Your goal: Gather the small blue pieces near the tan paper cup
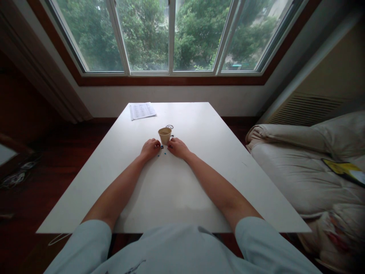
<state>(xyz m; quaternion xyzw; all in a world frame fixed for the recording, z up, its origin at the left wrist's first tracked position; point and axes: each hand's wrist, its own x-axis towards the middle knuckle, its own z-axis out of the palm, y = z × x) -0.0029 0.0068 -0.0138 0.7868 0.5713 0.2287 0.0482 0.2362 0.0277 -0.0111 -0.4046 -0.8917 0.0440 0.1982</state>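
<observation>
A tan paper cup point(164, 136) stands upright on the white table, just beyond and between my two hands. My left hand point(151, 148) rests on the tabletop with its fingers curled together beside a small dark-blue piece point(162, 147). On the other side, my right hand point(178, 147) is closed too, its fingertips pinched close to the cup's base. What either hand pinches is too small to make out. Nearer to me lie two tiny blue bits, one to the left point(158, 155) and one to the right point(165, 153). A thin dark loop point(169, 126) lies behind the cup, partly hidden by it.
Printed sheets point(142, 110) lie at the far left corner of the white table point(171, 198). Beyond the table is a wide window point(171, 42). A cushioned sofa point(285, 171) with a yellow and black item point(342, 169) stands on the right. Cables point(17, 177) lie on the floor, left.
</observation>
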